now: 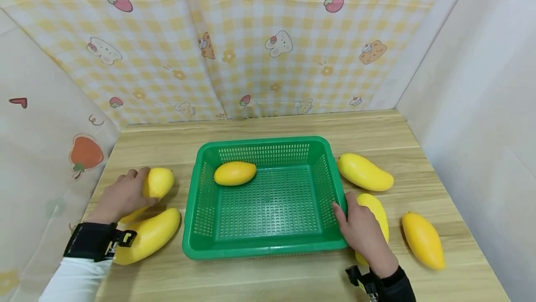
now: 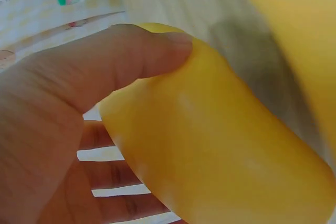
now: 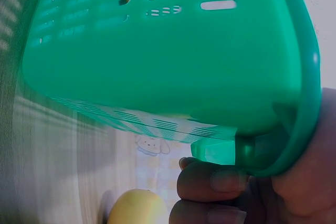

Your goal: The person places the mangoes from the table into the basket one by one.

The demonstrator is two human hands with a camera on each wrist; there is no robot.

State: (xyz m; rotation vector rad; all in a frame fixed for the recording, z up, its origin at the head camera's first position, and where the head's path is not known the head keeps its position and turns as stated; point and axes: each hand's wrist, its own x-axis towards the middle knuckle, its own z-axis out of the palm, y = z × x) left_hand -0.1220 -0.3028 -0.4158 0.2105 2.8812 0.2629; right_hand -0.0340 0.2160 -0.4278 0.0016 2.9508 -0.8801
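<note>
At the table's left side my left hand (image 1: 125, 195) grips a yellow mango (image 1: 159, 182), thumb on one side and fingers round the other. The left wrist view shows this mango (image 2: 210, 145) up close, with the thumb across its end. My right hand (image 1: 364, 225) holds the right rim of a green plastic basket (image 1: 268, 251), thumb over the edge and fingers curled beneath it on the outside. Inside the basket, toward its back left corner, lies one orange-yellow mango (image 1: 235, 173). Part of another yellow mango (image 1: 377, 211) shows behind my right hand.
A large yellow mango (image 1: 152, 237) lies beside my left wrist. Right of the basket are a yellow mango (image 1: 365, 172) near its back corner and an orange-yellow one (image 1: 423, 241) farther out. A checked curtain (image 1: 259, 60) stands behind the wooden table (image 1: 259, 281); a white wall (image 1: 473, 106) bounds the right.
</note>
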